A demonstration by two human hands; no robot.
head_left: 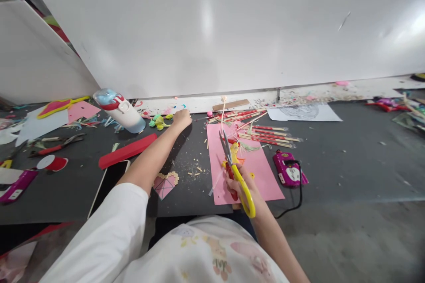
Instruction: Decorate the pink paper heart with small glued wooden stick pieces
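Note:
My right hand (244,181) is closed around scissors (245,190) with yellow handles, blades pointing away from me. A red handle also shows in that hand; what it belongs to is unclear. Near the blade tips stands a thin pale strip (222,117). Below the scissors lies a pink sheet (265,185) with a yellow and orange figure (235,152) on it. My left hand (182,119) is closed near the back of the table, fingertips hidden. Close by are yellow-green scraps (160,122). A pink heart-shaped paper (164,185), edged with small wooden bits, lies under my left forearm.
Several sticks in red wrappers (265,137) lie beyond the pink sheet. A purple device (288,170) with a black cord sits right. On the left are a white bottle (128,117), a red case (128,150), pliers (61,145) and a spool (53,163). A white panel (232,44) stands behind.

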